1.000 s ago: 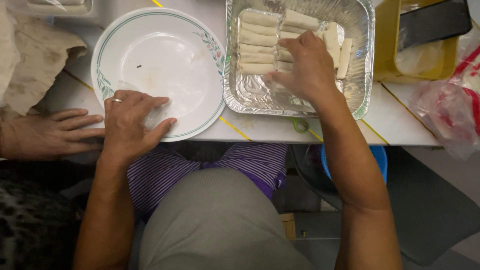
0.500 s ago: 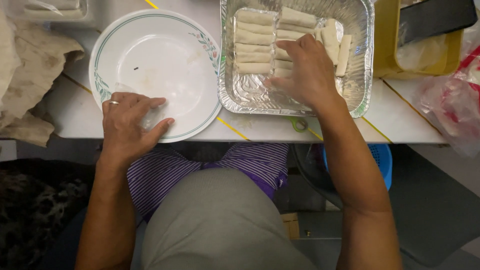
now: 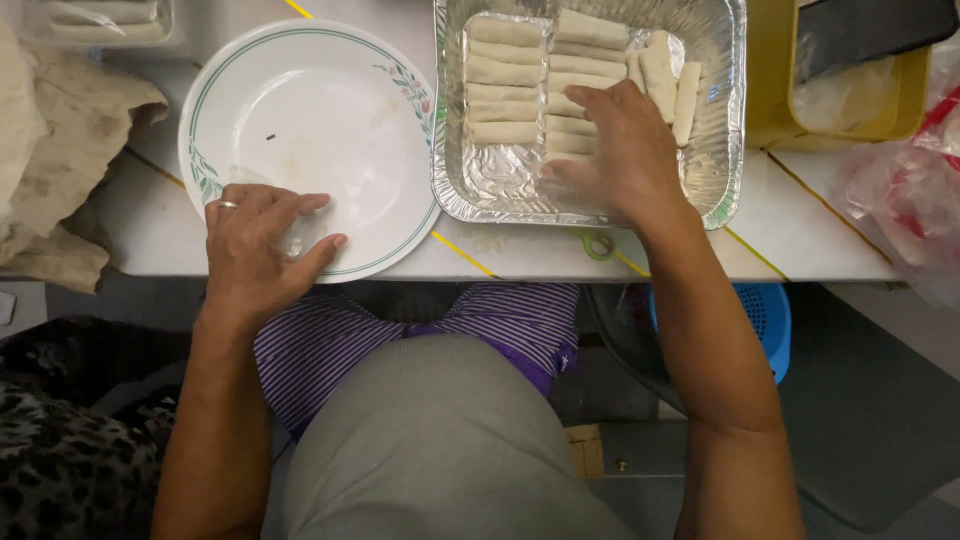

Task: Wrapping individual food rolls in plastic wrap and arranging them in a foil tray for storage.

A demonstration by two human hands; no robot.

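The person's right hand (image 3: pixel 618 150) lies palm down inside a rectangular crinkled aluminium foil tray (image 3: pixel 722 120) on the white table (image 3: pixel 810 240). Its fingers (image 3: pixel 568 172) are spread flat over a row of pale, rolled spring rolls (image 3: pixel 505 90) stacked in two columns; the fingertips touch the nearest rolls of the right-hand column, and whether they pinch one cannot be told, since the hand covers them. More rolls stand upright against the tray's far right wall, just beyond the knuckles.

The left hand (image 3: pixel 255 250), with a ring on one finger, rests on the near rim of a round white plate with a green band and small flower print (image 3: pixel 310 70). Its fingers are loosely splayed and press down on a thin, clear sheet of wrapper (image 3: pixel 300 235) lying on the plate; nothing is gripped.

The plate sits just beside the tray, to its left. A crumpled beige cloth (image 3: pixel 70 150) lies at the table's left edge, a yellow plastic tub (image 3: pixel 770 90) stands behind the tray on the right, and a clear plastic bag (image 3: pixel 900 190) lies farther right. A blue basket (image 3: pixel 765 320) shows below the table.
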